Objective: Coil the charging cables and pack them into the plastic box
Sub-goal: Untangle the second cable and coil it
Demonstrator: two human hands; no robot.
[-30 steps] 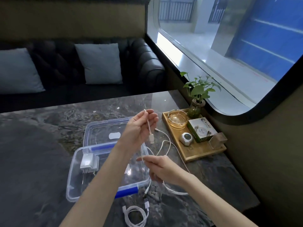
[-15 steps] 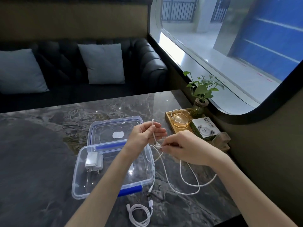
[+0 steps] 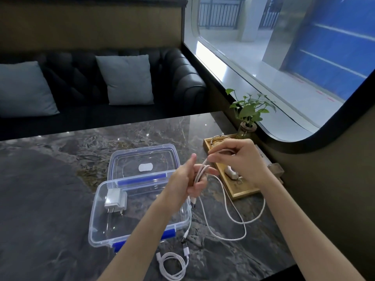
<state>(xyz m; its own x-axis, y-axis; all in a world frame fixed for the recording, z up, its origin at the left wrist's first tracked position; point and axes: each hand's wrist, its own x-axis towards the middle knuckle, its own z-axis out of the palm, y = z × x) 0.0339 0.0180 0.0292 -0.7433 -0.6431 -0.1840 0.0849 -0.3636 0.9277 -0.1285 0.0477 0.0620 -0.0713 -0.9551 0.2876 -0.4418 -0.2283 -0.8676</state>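
On the dark marble tabletop [image 3: 50, 199], in front of a black sofa [image 3: 81, 88] with two grey cushions, a clear plastic box [image 3: 97, 230] with blue clips sits open, its lid [image 3: 142, 157] laid back flat behind it. A white plug adapter [image 3: 115, 200] lies inside the box near its far left corner. To the right stands a wooden tray [image 3: 241, 191] by a small potted plant [image 3: 250, 114]. Above the box's right edge the left hand [image 3: 190, 179] is closed around several gathered strands of a white charging cable [image 3: 235, 220], thumb raised; the right hand [image 3: 239, 159] pinches the same cable just above it, fingers curled. The rest of the cable hangs down and loops loosely over the tabletop right of the box. A second cable [image 3: 172, 266], already coiled, lies near the front edge, outside the box.
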